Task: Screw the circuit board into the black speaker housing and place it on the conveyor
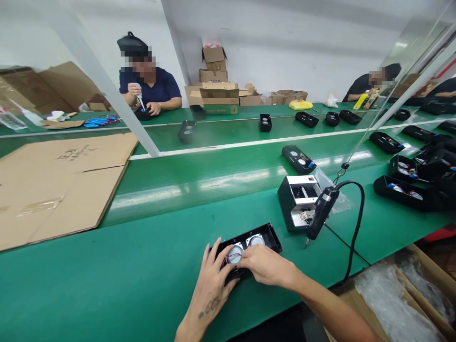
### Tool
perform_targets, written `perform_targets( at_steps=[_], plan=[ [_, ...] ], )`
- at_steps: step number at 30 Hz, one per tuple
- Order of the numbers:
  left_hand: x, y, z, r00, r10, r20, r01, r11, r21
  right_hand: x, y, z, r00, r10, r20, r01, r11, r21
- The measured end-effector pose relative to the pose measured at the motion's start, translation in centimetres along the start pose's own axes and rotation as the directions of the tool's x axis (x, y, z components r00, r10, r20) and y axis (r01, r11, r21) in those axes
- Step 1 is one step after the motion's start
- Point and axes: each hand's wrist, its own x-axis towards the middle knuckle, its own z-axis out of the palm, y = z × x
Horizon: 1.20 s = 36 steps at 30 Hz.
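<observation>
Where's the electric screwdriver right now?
In the head view, the black electric screwdriver hangs tip-down by its cord, to the right of the person's right hand and beside the open black-and-silver unit.

A black plastic case (271, 237) with two round speakers (235, 254) is held on a green workbench (107, 285) by the left hand (213, 270). The right hand (267, 266) is laid across the case, against a speaker. Red and black wires (231, 258) are seen beneath the fingers (217, 261). An electric screwdriver (320, 212) is hung just beside a black box (295, 202).
</observation>
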Motion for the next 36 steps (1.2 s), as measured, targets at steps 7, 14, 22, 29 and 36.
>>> perform_targets(
  at_steps=[7, 14, 22, 29, 36],
  plan=[
    [0.1, -0.4, -0.7, 0.993, 0.034, 0.109, -0.038, 0.999, 0.030, -0.2, 0.6, 0.6, 0.998, -0.011, -0.060, 0.016, 0.996, 0.086],
    [0.6, -0.6, -0.6, 0.983, 0.047, 0.178, -0.058, 0.997, 0.054, -0.4, 1.2, 1.4, 0.992, 0.003, -0.126, 0.016, 0.989, 0.146],
    [0.7, -0.2, -0.5, 0.979, 0.059, 0.193, -0.073, 0.995, 0.065, -0.4, 0.4, 0.3, 0.998, -0.033, -0.056, 0.039, 0.995, 0.093],
    [2.7, -1.1, -0.6, 0.969, 0.058, 0.242, -0.050, 0.998, -0.041, 0.5, -0.3, -0.8, 0.998, 0.062, -0.014, -0.060, 0.994, 0.095],
    [10.2, -5.9, -2.7, 0.750, -0.078, 0.656, 0.379, 0.864, -0.331, 5.0, 2.1, -6.7, 0.987, 0.094, 0.128, -0.108, 0.988, 0.110]
  ],
)
